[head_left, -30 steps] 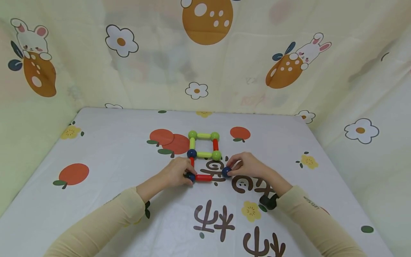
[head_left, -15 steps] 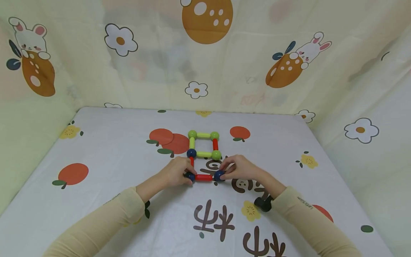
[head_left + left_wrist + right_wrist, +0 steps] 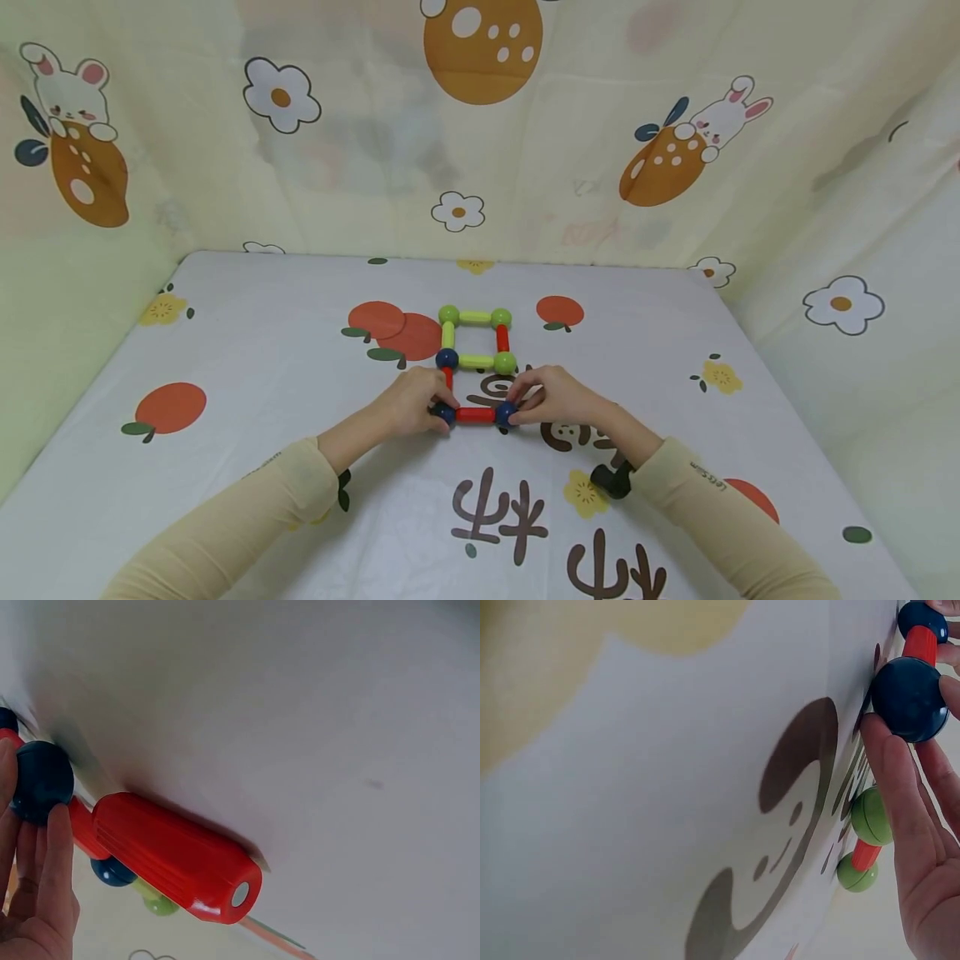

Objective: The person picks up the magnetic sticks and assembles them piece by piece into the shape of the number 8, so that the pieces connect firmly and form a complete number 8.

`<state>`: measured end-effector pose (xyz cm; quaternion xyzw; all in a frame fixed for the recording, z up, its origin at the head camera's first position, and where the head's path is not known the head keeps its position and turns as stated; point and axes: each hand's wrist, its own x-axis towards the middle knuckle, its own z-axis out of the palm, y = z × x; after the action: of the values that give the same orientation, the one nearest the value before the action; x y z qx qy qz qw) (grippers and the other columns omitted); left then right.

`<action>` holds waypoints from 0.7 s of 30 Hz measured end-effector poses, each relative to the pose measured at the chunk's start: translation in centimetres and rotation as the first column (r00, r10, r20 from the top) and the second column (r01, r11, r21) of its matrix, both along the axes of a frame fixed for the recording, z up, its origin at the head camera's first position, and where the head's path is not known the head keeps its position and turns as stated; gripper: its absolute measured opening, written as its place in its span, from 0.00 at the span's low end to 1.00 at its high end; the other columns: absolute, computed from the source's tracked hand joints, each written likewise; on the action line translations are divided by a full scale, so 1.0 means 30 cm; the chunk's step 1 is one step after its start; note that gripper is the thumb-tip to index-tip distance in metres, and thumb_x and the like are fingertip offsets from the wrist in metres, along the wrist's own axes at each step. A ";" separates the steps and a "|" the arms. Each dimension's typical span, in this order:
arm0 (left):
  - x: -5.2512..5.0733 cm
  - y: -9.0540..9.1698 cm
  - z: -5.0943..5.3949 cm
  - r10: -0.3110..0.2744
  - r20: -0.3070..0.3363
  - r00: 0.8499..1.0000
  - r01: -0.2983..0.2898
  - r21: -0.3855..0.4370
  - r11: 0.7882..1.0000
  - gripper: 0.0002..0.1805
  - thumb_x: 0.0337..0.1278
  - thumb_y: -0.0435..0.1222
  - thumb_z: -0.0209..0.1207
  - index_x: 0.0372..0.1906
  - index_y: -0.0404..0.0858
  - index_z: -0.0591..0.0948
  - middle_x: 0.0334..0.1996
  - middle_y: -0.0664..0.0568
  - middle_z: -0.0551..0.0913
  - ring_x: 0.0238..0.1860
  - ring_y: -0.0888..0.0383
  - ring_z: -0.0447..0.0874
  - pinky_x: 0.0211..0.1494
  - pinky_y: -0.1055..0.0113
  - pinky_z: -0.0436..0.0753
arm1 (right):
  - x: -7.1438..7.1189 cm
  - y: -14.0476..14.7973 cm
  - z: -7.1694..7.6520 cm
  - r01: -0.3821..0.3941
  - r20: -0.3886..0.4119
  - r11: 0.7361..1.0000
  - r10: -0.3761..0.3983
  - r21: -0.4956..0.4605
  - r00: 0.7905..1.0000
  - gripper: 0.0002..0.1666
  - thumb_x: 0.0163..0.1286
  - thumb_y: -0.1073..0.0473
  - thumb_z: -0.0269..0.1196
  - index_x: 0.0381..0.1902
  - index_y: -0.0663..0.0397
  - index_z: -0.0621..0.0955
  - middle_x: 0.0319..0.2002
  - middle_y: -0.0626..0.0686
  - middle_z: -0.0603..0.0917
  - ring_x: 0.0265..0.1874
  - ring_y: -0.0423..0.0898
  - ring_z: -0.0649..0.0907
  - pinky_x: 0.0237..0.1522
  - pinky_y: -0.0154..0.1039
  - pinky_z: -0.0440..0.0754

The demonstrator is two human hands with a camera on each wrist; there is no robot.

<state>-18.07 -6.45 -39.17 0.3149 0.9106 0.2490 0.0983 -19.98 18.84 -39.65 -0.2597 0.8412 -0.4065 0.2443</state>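
My left hand [image 3: 412, 402] pinches a blue magnetic ball [image 3: 43, 780] at the near left corner of the structure. My right hand [image 3: 558, 395] pinches another blue ball [image 3: 909, 700] at the right end of a red rod [image 3: 477, 415]. That rod lies between the two balls and touches both. A second red rod [image 3: 449, 378] runs from the left-held ball to a farther blue ball [image 3: 447, 358]. Beyond it lies a square of green rods [image 3: 476, 317], one red rod [image 3: 502, 338] and green balls [image 3: 505, 362].
Another red rod [image 3: 180, 859], metal end showing, appears large in the left wrist view; the head view does not show it. A black device [image 3: 612, 481] sits at the right wrist. The white tablecloth [image 3: 285, 333] has printed fruit and flowers. A patterned curtain [image 3: 360, 167] stands behind.
My right hand has moved left and slightly nearer, bringing its blue ball from apart to contact with the red rod's right end. The left hand has stayed put.
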 end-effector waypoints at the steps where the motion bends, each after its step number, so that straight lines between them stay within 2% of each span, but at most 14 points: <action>1: 0.000 0.000 0.001 0.003 0.004 1.000 -0.003 0.000 1.000 0.17 0.35 0.36 0.72 0.38 0.38 0.86 0.31 0.52 0.79 0.35 0.58 0.72 0.36 0.69 0.73 | 0.000 -0.001 0.001 -0.002 -0.001 1.000 0.002 0.001 1.000 0.14 0.53 0.64 0.68 0.38 0.63 0.79 0.38 0.55 0.80 0.34 0.48 0.84 0.35 0.35 0.80; 7: -0.003 -0.005 -0.001 -0.010 0.008 1.000 0.010 -0.001 1.000 0.18 0.36 0.36 0.72 0.39 0.37 0.85 0.30 0.53 0.77 0.35 0.58 0.71 0.34 0.71 0.73 | -0.001 0.002 -0.003 -0.013 -0.011 1.000 0.013 0.005 1.000 0.15 0.53 0.65 0.68 0.39 0.63 0.79 0.39 0.56 0.80 0.34 0.46 0.84 0.35 0.34 0.80; 11: -0.004 -0.013 -0.007 -0.034 0.018 0.999 0.033 0.029 0.999 0.18 0.37 0.34 0.71 0.40 0.35 0.85 0.30 0.52 0.76 0.34 0.56 0.72 0.33 0.72 0.73 | 0.001 0.002 -0.005 -0.017 -0.013 1.000 0.017 0.010 1.000 0.15 0.53 0.65 0.68 0.40 0.63 0.79 0.39 0.56 0.80 0.34 0.46 0.84 0.35 0.33 0.80; 21: 0.004 -0.010 -0.017 0.002 0.045 0.999 -0.007 0.109 0.994 0.16 0.40 0.31 0.69 0.40 0.33 0.84 0.32 0.51 0.78 0.36 0.57 0.74 0.35 0.72 0.77 | 0.000 0.011 -0.001 -0.004 -0.007 1.000 0.004 0.001 1.000 0.15 0.54 0.67 0.67 0.40 0.64 0.79 0.40 0.57 0.79 0.35 0.49 0.84 0.35 0.34 0.80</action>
<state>-17.94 -6.74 -39.69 0.3120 0.8940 0.3056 0.1006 -19.99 19.18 -39.68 -0.2626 0.8416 -0.4049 0.2425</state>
